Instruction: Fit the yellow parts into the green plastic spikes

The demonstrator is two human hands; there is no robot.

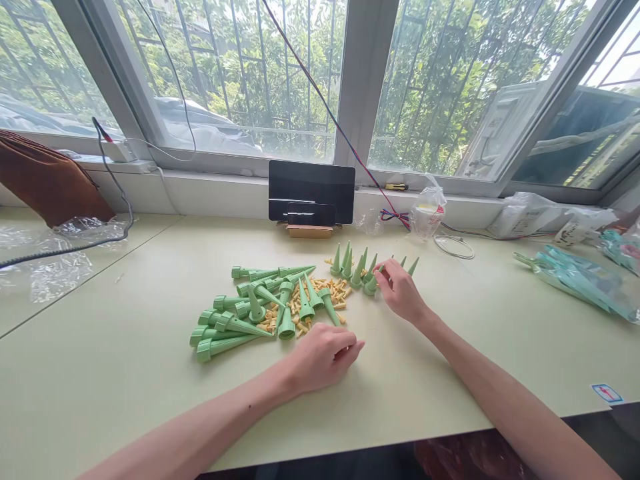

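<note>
My right hand (pixel 399 288) pinches a green plastic spike (pixel 370 288) by its upper end, at the front of a group of upright spikes (pixel 346 262). Some of that group is hidden behind my fingers. My left hand (pixel 327 357) rests on the table with its fingers curled closed; whatever lies inside them, if anything, is hidden. Just beyond it is a pile of small yellow pegs (pixel 340 292). More green spikes (pixel 227 347) with ribbed collars lie on and left of the pegs, mostly on their sides, a few standing.
A black tablet (pixel 312 190) leans at the back of the table, with a phone (pixel 311 214) on a cardboard stand before it. A bagged cup (pixel 427 212) and a coiled white cable (pixel 454 247) are right of it. Teal plastic bags (pixel 575 277) lie far right, clear wrap (pixel 60 267) far left.
</note>
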